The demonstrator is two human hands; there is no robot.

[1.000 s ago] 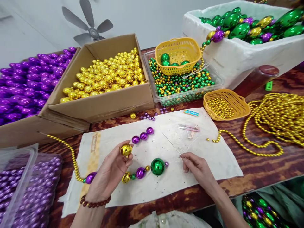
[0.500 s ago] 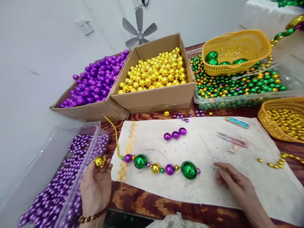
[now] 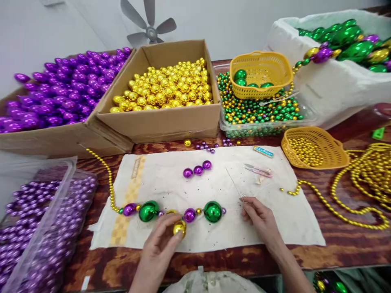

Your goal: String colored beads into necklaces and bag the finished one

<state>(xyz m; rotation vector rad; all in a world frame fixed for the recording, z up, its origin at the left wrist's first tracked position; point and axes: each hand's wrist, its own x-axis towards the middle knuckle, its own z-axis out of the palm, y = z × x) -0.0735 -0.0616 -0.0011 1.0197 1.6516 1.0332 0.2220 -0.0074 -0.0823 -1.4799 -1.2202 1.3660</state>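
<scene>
Between the fingers of my left hand [image 3: 161, 244] is a gold bead [image 3: 179, 228], held just in front of the strung beads. My right hand [image 3: 259, 217] pinches a thin needle [image 3: 233, 182] that points up and to the left. Across the white cloth [image 3: 165, 187] lies a bead string with a large green bead [image 3: 213, 212], a purple bead [image 3: 190, 215] and small beads between; my left hand partly hides a gold one on it. A gold bead chain [image 3: 110, 183] continues from its left end. Three loose purple beads [image 3: 198, 170] rest above the string.
Cardboard boxes hold purple beads [image 3: 67, 89] and gold beads [image 3: 165, 89]. Lilac beads [image 3: 45, 232] fill a clear bin at left. Yellow baskets [image 3: 332, 156] and a tub of mixed small beads [image 3: 259, 114] stand at right. Snips [image 3: 258, 170] lie on the cloth; gold chains [image 3: 366, 183] lie far right.
My left hand has moved right from beside the lilac bin to over the cloth, turning from palm up to a finger grip on the gold bead. The view has swung right; my right hand keeps the needle.
</scene>
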